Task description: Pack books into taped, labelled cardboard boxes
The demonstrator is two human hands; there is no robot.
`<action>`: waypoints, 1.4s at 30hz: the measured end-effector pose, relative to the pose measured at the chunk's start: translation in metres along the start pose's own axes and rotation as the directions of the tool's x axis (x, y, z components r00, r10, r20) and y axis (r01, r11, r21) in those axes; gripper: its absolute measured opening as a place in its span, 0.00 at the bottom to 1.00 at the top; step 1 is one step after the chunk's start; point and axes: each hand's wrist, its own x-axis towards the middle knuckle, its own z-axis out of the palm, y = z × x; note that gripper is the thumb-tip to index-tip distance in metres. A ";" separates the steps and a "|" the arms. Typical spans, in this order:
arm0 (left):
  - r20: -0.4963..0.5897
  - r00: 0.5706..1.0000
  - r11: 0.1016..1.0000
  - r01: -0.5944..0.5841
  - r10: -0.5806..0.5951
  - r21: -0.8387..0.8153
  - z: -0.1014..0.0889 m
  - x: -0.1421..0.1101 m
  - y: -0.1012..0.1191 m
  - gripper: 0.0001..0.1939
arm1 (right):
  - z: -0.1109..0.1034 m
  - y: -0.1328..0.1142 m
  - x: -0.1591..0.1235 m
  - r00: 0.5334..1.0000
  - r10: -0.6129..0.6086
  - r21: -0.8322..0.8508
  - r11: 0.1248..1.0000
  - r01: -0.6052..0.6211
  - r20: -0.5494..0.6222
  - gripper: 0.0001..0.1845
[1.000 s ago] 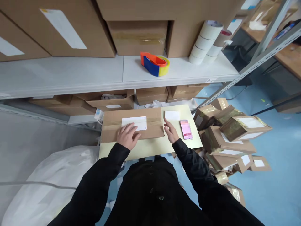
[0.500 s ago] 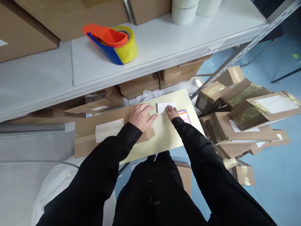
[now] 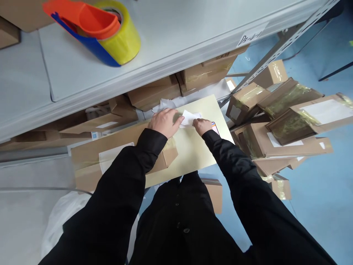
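Observation:
A white paper slip [image 3: 189, 118] is bent up at its left side above the pale yellow tabletop [image 3: 190, 151]. My right hand [image 3: 202, 126] has its fingers curled closed on the slip's right edge. My left hand [image 3: 165, 122] is over the end of a long cardboard box [image 3: 91, 156], thumb apart from the fingers and its tip against the slip's left edge. The box bears a white label [image 3: 110, 156], partly covered by my left sleeve. A phone [image 3: 215, 127] shows only a strip beside my right wrist.
On the grey shelf [image 3: 165, 40] ahead stands a tape dispenser [image 3: 96, 31] with yellow tape. Opened cartons [image 3: 154, 94] sit below it. Taped boxes [image 3: 286, 143] are piled on the blue floor at right. White plastic sheeting [image 3: 66, 217] lies at lower left, another box [image 3: 213, 195] under the table.
My right hand has come onto the white slip and closed on its edge; the slip is now bent up. My left hand has moved from the box label to the slip. The view has shifted closer.

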 end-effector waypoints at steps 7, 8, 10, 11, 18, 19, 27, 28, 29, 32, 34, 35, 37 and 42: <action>0.034 0.998 0.998 0.060 -0.059 -0.028 -0.004 0.003 -0.001 0.20 | -0.014 0.004 0.001 0.946 0.064 0.211 0.978 0.004 -0.317 0.13; 0.047 0.997 0.997 0.065 -0.064 -0.030 -0.005 0.003 -0.001 0.20 | -0.017 0.002 -0.001 0.914 0.046 0.193 0.981 0.036 -0.403 0.13; 0.092 0.994 0.997 0.059 -0.054 -0.043 -0.006 0.003 0.002 0.25 | -0.025 -0.005 -0.007 0.833 0.038 0.156 0.986 0.059 -0.552 0.14; 0.125 0.991 0.997 0.045 -0.037 -0.057 -0.006 0.003 0.004 0.31 | -0.029 -0.010 -0.009 0.793 0.047 0.149 0.987 0.056 -0.608 0.13; 0.184 0.982 0.963 0.011 0.041 -0.271 0.003 0.006 0.023 0.54 | -0.046 -0.031 -0.005 0.649 0.032 0.208 0.958 0.197 -0.760 0.10; 0.156 0.986 0.952 -0.006 0.056 -0.306 0.005 0.007 0.023 0.51 | -0.046 -0.030 -0.003 0.656 0.007 0.222 0.944 0.246 -0.755 0.10; -0.066 0.991 0.860 0.070 -0.119 -0.505 0.021 0.013 0.011 0.24 | -0.055 -0.030 -0.010 0.827 0.007 0.390 0.884 0.258 -0.562 0.25; -0.078 0.982 0.836 0.103 -0.171 -0.539 0.022 0.014 0.010 0.20 | -0.056 -0.027 -0.008 0.836 0.053 0.430 0.874 0.226 -0.546 0.30; -0.079 0.974 0.807 0.128 -0.212 -0.576 0.022 0.016 0.008 0.17 | -0.057 -0.023 -0.006 0.840 0.089 0.472 0.856 0.210 -0.535 0.35; -0.038 0.971 0.713 0.148 -0.238 -0.685 0.022 0.019 0.002 0.14 | -0.056 -0.007 0.010 0.872 0.066 0.588 0.762 0.270 -0.486 0.48; 0.000 0.975 0.670 0.152 -0.221 -0.726 0.021 0.019 -0.002 0.14 | -0.054 0.004 0.023 0.900 -0.023 0.675 0.653 0.344 -0.436 0.47; 0.007 0.974 0.666 0.159 -0.225 -0.729 0.020 0.018 -0.004 0.15 | -0.053 0.009 0.028 0.910 -0.066 0.721 0.588 0.367 -0.409 0.44; -0.035 0.963 0.699 0.170 -0.268 -0.694 0.015 0.014 -0.005 0.18 | -0.053 0.015 0.035 0.924 -0.119 0.793 0.481 0.375 -0.364 0.35; -0.259 0.925 0.920 0.179 -0.278 -0.348 -0.015 -0.003 0.013 0.36 | -0.063 0.022 0.033 0.922 -0.181 0.799 0.461 0.386 -0.341 0.23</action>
